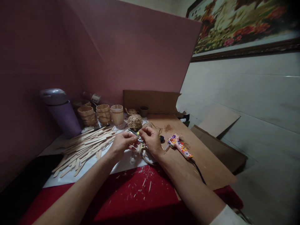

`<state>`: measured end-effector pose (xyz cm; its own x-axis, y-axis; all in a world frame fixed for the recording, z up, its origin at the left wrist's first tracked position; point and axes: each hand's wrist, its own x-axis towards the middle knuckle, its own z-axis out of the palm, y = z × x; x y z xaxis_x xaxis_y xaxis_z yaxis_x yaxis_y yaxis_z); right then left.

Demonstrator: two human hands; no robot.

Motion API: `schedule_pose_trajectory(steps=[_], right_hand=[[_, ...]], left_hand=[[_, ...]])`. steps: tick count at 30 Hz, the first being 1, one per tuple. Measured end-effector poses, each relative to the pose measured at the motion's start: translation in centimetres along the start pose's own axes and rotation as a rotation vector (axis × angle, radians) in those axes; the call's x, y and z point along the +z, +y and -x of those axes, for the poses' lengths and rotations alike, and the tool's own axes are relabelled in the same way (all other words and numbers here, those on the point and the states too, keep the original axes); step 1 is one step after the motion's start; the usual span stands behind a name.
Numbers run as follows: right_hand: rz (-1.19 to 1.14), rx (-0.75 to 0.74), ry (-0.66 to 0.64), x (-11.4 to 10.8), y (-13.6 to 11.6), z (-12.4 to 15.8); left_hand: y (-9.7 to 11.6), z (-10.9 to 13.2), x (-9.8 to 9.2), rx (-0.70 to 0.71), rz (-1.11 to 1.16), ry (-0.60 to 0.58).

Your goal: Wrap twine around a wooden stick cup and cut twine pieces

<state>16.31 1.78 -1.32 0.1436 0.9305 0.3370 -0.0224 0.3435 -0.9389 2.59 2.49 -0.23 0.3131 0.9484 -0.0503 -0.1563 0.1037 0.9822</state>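
Slim grey piece [133, 132] sits between the fingertips of the two hands, tilted, mostly covered by fingers, its kind hard to make out. The left hand [120, 144] pinches it between thumb and fingers; the right hand [152, 140] has its fingers bent in close against it, and I cannot tell what they grip. Beyond both hands rises a broad pink panel [140, 53], running out of view at the left. High to the right of the hands, a framed picture [239, 26] is cut off at the top. Under the forearms, red cloth [105, 200] covers the tabletop's near part, its lower edge lost in shadow. Beneath and right of the right hand lies a brown board [211, 168]. Far left of the left hand leans a purple bottle [63, 117]; nearer to that hand, wooden sticks [86, 150] overlap in a heap. Behind them stand slatted cups [117, 115], the rearmost partly hidden. Just right of the right hand lies a flowered glue gun [180, 146], its cord vanishing behind the forearm. Straight beyond the fingertips rest a twine ball [135, 121] and a small dark pot [143, 111]. Below the hands, pale shavings [150, 186] dot the cloth.
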Motion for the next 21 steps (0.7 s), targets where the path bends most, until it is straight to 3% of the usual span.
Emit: schedule_pose_trajectory(steps=[6, 14, 21], right_hand=[[0.031, -0.08, 0.036, 0.08, -0.19, 0.01], [0.034, -0.136, 0.026, 0.1, 0.37, -0.12], [-0.083, -0.056, 0.035, 0.34, 0.5, -0.04]], left_hand=[[0.12, 0.33, 0.21, -0.041, 0.0, -0.076], [0.2, 0.15, -0.02, -0.135, 0.219, -0.143], [-0.01, -0.22, -0.4, -0.146, 0.294, -0.095]])
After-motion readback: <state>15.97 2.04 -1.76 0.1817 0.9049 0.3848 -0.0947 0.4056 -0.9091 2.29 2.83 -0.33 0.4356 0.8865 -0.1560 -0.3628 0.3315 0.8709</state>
